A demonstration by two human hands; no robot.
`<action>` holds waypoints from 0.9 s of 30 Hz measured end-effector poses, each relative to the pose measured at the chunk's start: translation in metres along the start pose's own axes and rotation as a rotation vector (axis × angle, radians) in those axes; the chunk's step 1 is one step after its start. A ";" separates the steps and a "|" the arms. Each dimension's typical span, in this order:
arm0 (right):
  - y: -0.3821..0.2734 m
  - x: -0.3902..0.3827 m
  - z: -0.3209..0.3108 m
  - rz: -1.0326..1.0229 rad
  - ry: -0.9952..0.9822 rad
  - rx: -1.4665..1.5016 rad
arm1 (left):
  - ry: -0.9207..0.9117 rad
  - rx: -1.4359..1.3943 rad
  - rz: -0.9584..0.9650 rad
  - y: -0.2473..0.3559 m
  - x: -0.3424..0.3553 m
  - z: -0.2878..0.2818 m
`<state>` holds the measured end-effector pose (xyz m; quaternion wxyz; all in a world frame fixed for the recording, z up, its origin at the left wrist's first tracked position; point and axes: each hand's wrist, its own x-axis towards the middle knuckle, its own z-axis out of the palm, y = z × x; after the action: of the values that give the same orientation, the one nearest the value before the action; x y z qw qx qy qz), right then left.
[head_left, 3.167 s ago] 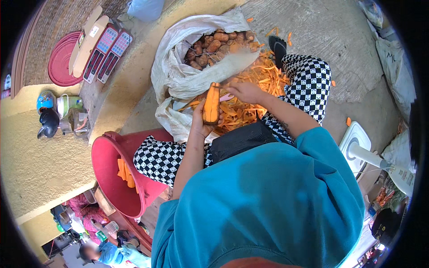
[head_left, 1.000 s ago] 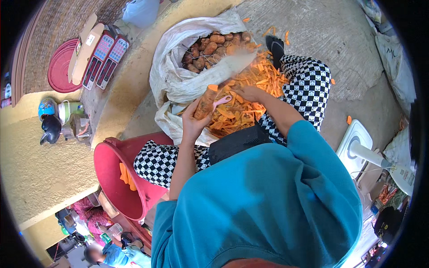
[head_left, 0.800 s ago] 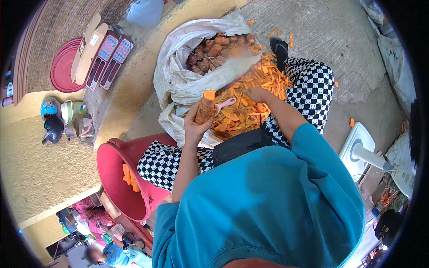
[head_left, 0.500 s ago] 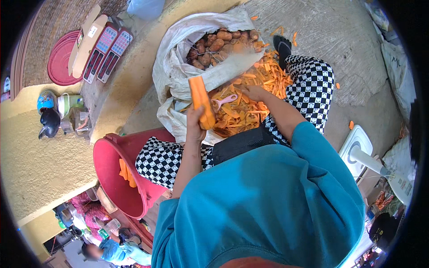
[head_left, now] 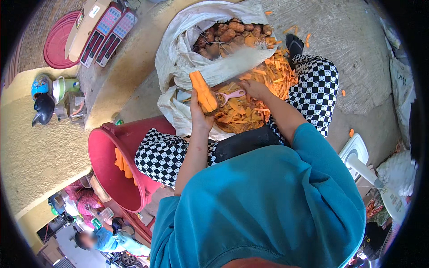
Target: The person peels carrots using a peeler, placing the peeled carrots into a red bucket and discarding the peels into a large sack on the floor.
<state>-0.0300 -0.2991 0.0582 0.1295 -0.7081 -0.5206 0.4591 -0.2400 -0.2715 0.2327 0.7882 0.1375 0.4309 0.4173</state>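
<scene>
My left hand [head_left: 199,114] grips a thick peeled carrot [head_left: 202,89] from below, its broad bright end tilted up and away; a darker patch remains at the lower end. In my right hand [head_left: 257,90] is a pink peeler [head_left: 233,94], its head close to the carrot's lower right side. Beneath both hands lies a heap of orange peelings [head_left: 234,116]. Just beyond, a white woven sack [head_left: 172,62] gapes around several unpeeled, brownish carrots [head_left: 228,35].
A large red bucket [head_left: 100,172] with peeled carrots [head_left: 123,163] inside leans beside my left leg. Two red-and-grey devices with keypads [head_left: 107,38] lie at far left. A white stand fan [head_left: 357,154] is on the right. Another person [head_left: 105,241] is at lower left.
The peeler has come up off the heap toward the carrot's lower end. The carrot has dropped slightly and tilts more, and the whole view has shifted a little.
</scene>
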 end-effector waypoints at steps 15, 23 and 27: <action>-0.024 -0.006 0.041 -0.521 0.107 -0.603 | 0.009 0.018 -0.058 0.000 0.007 -0.004; -0.035 0.001 0.051 -0.527 0.118 -0.658 | -0.090 0.065 -0.092 -0.002 0.003 -0.003; -0.063 -0.009 0.030 -0.322 -0.151 -0.408 | -0.103 0.047 -0.104 0.000 0.000 0.001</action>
<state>-0.0928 -0.2893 0.0878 0.0165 -0.5914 -0.7165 0.3696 -0.2396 -0.2710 0.2332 0.8265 0.1544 0.4062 0.3579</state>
